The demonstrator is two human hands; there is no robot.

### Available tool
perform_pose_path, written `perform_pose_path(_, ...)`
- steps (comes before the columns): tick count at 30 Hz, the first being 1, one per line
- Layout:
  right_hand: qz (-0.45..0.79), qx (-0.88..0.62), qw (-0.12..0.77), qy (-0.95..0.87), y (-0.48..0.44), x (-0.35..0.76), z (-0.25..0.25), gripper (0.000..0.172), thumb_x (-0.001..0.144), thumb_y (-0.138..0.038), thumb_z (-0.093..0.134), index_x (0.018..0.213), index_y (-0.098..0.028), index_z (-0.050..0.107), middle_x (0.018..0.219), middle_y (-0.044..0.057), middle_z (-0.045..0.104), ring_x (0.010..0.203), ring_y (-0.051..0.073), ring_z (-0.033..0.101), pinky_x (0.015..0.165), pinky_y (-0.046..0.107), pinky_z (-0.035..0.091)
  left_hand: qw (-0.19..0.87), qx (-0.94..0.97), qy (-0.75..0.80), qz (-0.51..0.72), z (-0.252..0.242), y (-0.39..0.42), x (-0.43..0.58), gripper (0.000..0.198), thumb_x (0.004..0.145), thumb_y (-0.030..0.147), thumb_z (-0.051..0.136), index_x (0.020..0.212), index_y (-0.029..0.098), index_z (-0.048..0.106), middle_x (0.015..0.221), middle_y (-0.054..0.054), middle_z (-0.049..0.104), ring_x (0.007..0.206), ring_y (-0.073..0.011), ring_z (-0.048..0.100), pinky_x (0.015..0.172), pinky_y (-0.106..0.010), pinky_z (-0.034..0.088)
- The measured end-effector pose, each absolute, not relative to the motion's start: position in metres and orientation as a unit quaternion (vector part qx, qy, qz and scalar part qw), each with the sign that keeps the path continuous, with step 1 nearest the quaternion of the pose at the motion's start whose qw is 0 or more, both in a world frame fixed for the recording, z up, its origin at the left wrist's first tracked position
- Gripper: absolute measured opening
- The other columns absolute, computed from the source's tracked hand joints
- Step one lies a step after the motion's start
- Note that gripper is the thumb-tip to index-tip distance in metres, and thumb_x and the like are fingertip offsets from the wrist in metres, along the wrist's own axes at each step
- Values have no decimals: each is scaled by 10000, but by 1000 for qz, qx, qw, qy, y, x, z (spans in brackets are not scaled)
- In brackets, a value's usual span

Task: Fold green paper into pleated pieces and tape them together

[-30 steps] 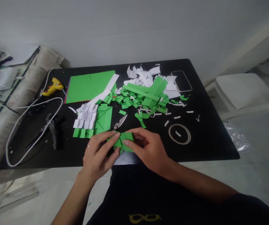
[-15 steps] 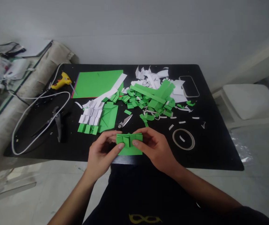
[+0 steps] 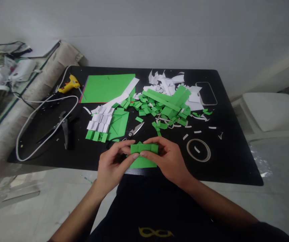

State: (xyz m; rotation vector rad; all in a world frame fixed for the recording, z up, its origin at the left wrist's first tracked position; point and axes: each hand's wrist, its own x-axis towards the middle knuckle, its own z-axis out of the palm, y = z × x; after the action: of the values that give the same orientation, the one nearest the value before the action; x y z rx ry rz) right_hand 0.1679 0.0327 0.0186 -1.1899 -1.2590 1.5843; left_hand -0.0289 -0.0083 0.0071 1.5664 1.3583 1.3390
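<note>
Between my hands is a folded piece of green paper (image 3: pixel 144 148), held just above the table's front edge. My left hand (image 3: pixel 114 163) is closed on its left side, and my right hand (image 3: pixel 171 160) grips the right side. Both thumbs press its front face and almost meet in the middle. Another flat green sheet (image 3: pixel 144 163) shows below the folded part; I cannot tell whether they are joined. Behind my left hand lie open scissors (image 3: pixel 130 134). Left of them, a piece with white and green folded paper strips (image 3: pixel 99 123) rests on a green sheet.
Green cut pieces (image 3: pixel 169 104) and white scraps (image 3: pixel 165 82) are heaped at the back middle. A tape roll (image 3: pixel 198 150) lies right. At left are a yellow glue gun (image 3: pixel 70 84), its looped white cable (image 3: pixel 20 141) and black-handled pliers-like tool (image 3: pixel 65 129). A white chair (image 3: pixel 272 111) stands right.
The upright flap on the green paper's front now lies flat, pressed by both thumbs, which have come closer together. The view has shifted slightly.
</note>
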Motion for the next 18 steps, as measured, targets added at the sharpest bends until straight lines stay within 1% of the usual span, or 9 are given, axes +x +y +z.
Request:
perform_pose_path(2, 619, -477, 379, -496, 34, 169, 18, 277, 751, -367, 932, 952, -241, 789, 810, 4, 782, 733, 197, 728, 645, 320, 583, 332, 598, 519, 513, 8, -9, -28, 340, 893, 204, 845, 1224, 232, 776, 770, 30, 712, 641, -103, 677, 602, -201, 574)
perform_pose_path(6, 638, -482, 370, -474, 35, 168, 18, 326, 696, -386, 971, 915, -228, 788, 812, 12, 796, 736, 199, 734, 652, 320, 579, 358, 575, 528, 512, 10, -9, -25, 290, 896, 210, 838, 1180, 239, 791, 746, 33, 701, 644, -101, 660, 612, -203, 561)
perform_pose_path(9, 655, -489, 350, -457, 38, 169, 19, 353, 667, -393, 990, 894, -214, 787, 765, 3, 779, 687, 185, 714, 619, 307, 561, 400, 534, 541, 512, 13, -6, -23, 211, 905, 238, 822, 1113, 223, 794, 706, 29, 675, 625, -104, 621, 598, -211, 538)
perform_pose_path(12, 695, -473, 330, -430, 41, 172, 19, 345, 687, -422, 976, 886, -204, 798, 794, 8, 793, 699, 178, 726, 637, 303, 575, 462, 485, 546, 503, 15, -1, -23, 170, 891, 282, 820, 1033, 195, 784, 672, 28, 619, 595, -105, 561, 555, -217, 492)
perform_pose_path(15, 735, -456, 320, -387, 43, 176, 16, 349, 688, -435, 974, 887, -198, 812, 840, 17, 817, 748, 179, 755, 696, 305, 605, 508, 455, 544, 489, 16, 4, -24, 183, 857, 301, 840, 969, 184, 755, 651, 47, 554, 571, -92, 503, 538, -209, 446)
perform_pose_path(18, 735, -455, 328, -380, 42, 180, 12, 358, 656, -413, 992, 884, -200, 817, 836, 11, 823, 752, 177, 760, 708, 301, 612, 544, 447, 534, 468, 16, 6, -22, 235, 850, 327, 846, 1008, 194, 735, 643, 59, 524, 557, -92, 475, 526, -211, 417)
